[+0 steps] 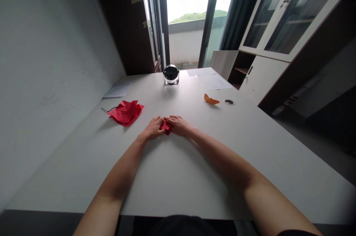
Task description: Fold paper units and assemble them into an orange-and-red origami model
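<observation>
A small folded piece of red paper (167, 128) lies on the white table between my two hands. My left hand (152, 128) grips its left side, fingers bent over the edge. From the other side my right hand (180, 125) holds the paper's right part, thumb and fingers on it. Both hands rest close to the tabletop, and the fingers cover much of the paper. To the left, apart from my hands, sits a larger creased sheet of red paper (126, 113).
An orange folded paper boat (211, 99) stands at the right, beside a round cable hole (229, 102). A small black fan-like device (171, 74) is at the back. White papers (213, 80) lie at the far right, another (117, 90) near the left wall.
</observation>
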Demonstrator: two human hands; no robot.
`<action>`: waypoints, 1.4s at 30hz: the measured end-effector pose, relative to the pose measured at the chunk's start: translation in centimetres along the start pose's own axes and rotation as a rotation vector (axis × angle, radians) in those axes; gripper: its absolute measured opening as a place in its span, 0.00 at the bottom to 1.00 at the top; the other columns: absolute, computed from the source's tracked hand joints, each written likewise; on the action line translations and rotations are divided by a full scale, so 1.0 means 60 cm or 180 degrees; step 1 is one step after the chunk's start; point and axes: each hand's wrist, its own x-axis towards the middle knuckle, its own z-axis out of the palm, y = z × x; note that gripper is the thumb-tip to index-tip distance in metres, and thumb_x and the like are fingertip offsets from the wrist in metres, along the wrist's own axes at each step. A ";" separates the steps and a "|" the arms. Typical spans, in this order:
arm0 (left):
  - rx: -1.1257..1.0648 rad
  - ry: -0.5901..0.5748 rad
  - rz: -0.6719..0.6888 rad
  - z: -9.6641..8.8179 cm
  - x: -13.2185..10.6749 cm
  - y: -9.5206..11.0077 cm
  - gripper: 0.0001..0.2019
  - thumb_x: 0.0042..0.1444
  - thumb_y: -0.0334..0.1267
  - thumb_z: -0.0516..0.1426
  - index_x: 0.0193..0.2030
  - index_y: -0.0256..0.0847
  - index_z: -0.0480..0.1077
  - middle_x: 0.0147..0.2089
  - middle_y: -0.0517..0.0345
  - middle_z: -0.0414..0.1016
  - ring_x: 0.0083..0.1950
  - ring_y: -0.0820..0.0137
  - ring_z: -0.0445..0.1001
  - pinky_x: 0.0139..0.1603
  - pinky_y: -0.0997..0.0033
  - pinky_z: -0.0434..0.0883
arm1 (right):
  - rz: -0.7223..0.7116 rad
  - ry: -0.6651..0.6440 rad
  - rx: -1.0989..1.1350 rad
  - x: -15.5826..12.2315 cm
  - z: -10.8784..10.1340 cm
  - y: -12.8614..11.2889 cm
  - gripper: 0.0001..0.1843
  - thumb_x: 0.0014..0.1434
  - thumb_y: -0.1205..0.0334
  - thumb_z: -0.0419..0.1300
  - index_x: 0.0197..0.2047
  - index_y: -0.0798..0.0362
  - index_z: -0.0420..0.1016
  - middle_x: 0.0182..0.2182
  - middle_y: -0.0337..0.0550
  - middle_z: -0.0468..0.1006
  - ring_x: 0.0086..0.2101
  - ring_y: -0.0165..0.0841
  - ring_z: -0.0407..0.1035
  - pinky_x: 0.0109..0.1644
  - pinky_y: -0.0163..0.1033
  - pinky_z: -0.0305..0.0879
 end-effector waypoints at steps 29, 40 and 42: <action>-0.0126 0.0251 0.0005 -0.001 -0.003 -0.010 0.21 0.52 0.40 0.61 0.54 0.47 0.69 0.69 0.55 0.64 0.73 0.55 0.54 0.71 0.52 0.58 | 0.0237 0.0146 -0.0783 -0.019 -0.028 -0.019 0.09 0.65 0.67 0.56 0.38 0.54 0.79 0.39 0.55 0.80 0.44 0.43 0.69 0.52 0.45 0.60; -0.0017 0.0586 -0.0062 0.004 -0.001 -0.009 0.19 0.56 0.41 0.60 0.56 0.49 0.73 0.63 0.57 0.72 0.70 0.58 0.60 0.73 0.53 0.55 | 0.0038 0.0201 -0.0078 -0.016 0.011 0.003 0.21 0.66 0.65 0.55 0.60 0.43 0.72 0.62 0.41 0.71 0.63 0.40 0.62 0.66 0.47 0.58; -0.0039 0.0606 -0.0093 0.007 0.000 -0.012 0.19 0.56 0.41 0.60 0.55 0.49 0.73 0.62 0.57 0.73 0.70 0.57 0.60 0.73 0.53 0.56 | 0.0064 0.0178 -0.0050 -0.015 0.013 0.006 0.22 0.66 0.63 0.55 0.63 0.43 0.70 0.65 0.41 0.68 0.65 0.42 0.59 0.68 0.51 0.56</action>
